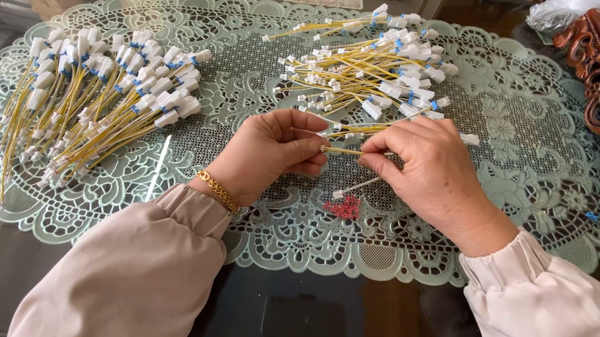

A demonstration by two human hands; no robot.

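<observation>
I see my left hand (269, 150) and right hand (423, 169) meeting above the middle of the lace mat (520, 136) on the glass counter (341, 328). Both grips are pressed together, pinching one thin yellow wire (342, 151) between them: left fingertips on its left end, right fingertips on its right end. A white connector (339, 194) hangs at 7 o'clock below the right hand. At 6 o'clock from the wire, a small cluster of red pieces (343, 208) lies on the mat. A loose pile of wires (375, 66) sits at 12 o'clock, just beyond the hands. A bundled pile of wires (97, 99) lies at 9 o'clock, well apart. A gold bracelet (217, 190) circles the left wrist.
</observation>
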